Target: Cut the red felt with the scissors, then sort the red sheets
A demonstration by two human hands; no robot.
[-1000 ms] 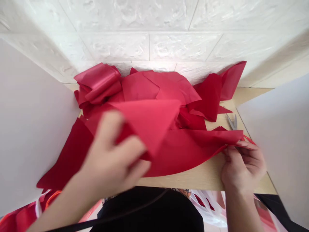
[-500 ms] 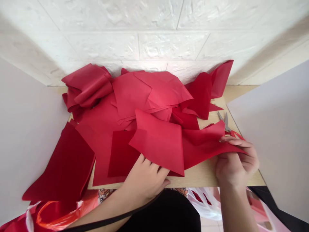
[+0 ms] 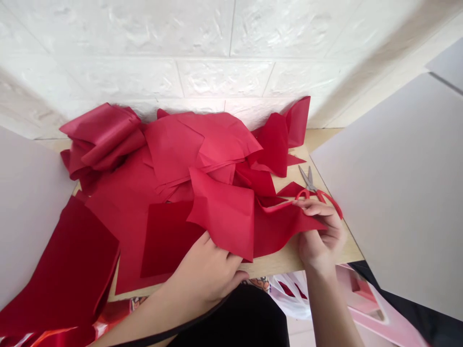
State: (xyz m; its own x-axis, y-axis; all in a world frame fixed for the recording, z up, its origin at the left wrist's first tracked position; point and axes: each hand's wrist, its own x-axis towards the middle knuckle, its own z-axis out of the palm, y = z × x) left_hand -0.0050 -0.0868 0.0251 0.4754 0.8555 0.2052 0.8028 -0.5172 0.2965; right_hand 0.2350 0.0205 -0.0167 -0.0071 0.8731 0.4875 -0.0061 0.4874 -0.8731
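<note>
A red fabric piece [image 3: 224, 212], with a paler matte side and a folded-over flap, lies along the table's front edge. My left hand [image 3: 213, 270] is at its near edge, fingers partly hidden under the flap and thumb below. My right hand [image 3: 323, 233] pinches the right end of the same piece, thumb underneath and fingers on top; that stretch sags slightly between the hands. Just beyond my right hand lie scissors [image 3: 310, 183] with red handles, blades apart and pointing away. A darker red velvety piece [image 3: 166, 236] lies left of the flap.
A heap of red fabric pieces [image 3: 202, 140] backs onto the white brick-patterned wall [image 3: 224, 77]. Dark red fabric [image 3: 68, 270] hangs over the table's left front corner. White panels [image 3: 398, 183] stand at both sides. Below are a white plastic bag [image 3: 289, 294] and a pink container [image 3: 376, 303].
The view has turned to the right, shifting everything leftward. The right end of the fabric has slackened and its far edge has dropped, exposing more of the scissors' handles. Both hands keep their places.
</note>
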